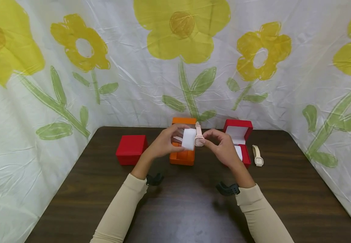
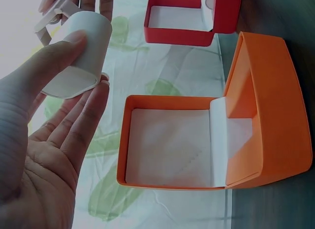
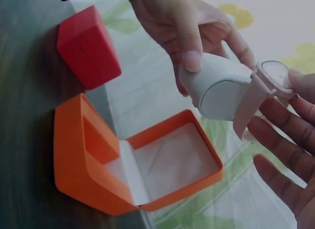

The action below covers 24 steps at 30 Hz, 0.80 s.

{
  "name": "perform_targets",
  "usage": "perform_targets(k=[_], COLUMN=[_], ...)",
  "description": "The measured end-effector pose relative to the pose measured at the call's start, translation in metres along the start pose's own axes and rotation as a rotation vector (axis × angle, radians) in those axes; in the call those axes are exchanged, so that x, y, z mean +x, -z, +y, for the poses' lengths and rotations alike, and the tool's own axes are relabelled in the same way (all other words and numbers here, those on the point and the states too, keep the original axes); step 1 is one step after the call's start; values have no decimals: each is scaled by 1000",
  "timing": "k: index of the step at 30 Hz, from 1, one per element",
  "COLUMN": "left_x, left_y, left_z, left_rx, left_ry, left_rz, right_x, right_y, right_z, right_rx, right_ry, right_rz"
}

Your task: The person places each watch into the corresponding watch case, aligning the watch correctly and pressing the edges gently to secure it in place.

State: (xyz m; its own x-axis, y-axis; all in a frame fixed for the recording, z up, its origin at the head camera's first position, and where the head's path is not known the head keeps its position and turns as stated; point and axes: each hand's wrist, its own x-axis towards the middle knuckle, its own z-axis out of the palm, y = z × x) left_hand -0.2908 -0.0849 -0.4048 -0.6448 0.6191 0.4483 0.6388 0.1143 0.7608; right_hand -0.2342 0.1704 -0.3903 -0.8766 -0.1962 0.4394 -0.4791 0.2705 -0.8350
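My left hand (image 1: 163, 141) grips a white watch cushion (image 1: 188, 139), with the thumb on one side and fingers on the other. My right hand (image 1: 223, 148) pinches a pale pink watch (image 1: 198, 135) by its case, just beside the cushion's end. In the right wrist view the pink strap (image 3: 250, 103) hangs close to that end; whether they touch I cannot tell. Below both hands stands an orange watch box (image 2: 123, 140), lid up, its lining (image 2: 167, 145) pale inside.
A closed red box (image 1: 131, 150) stands on the left of the dark wooden table (image 1: 187, 209). On the right is an open red box (image 1: 246, 157) with a white cushion (image 1: 238, 152) in it. Next to it lies a cream-gold watch (image 1: 258, 157). A flowered cloth (image 1: 127, 91) hangs behind.
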Motion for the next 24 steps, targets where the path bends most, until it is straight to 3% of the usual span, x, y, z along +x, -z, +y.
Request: perform_targets(k=[10, 20, 24], left_x=[0, 0, 1], left_y=[-3, -5, -7], left_z=[9, 12, 11], left_rx=[-28, -70, -94], left_ry=[14, -43, -40], left_rz=[35, 78, 104], right_x=[0, 0, -3], right_y=[0, -1, -3], right_z=[-1, -3, -22], right_rx=[-16, -8, -4], right_ry=[25, 2, -7], right_rz=[-11, 9, 17])
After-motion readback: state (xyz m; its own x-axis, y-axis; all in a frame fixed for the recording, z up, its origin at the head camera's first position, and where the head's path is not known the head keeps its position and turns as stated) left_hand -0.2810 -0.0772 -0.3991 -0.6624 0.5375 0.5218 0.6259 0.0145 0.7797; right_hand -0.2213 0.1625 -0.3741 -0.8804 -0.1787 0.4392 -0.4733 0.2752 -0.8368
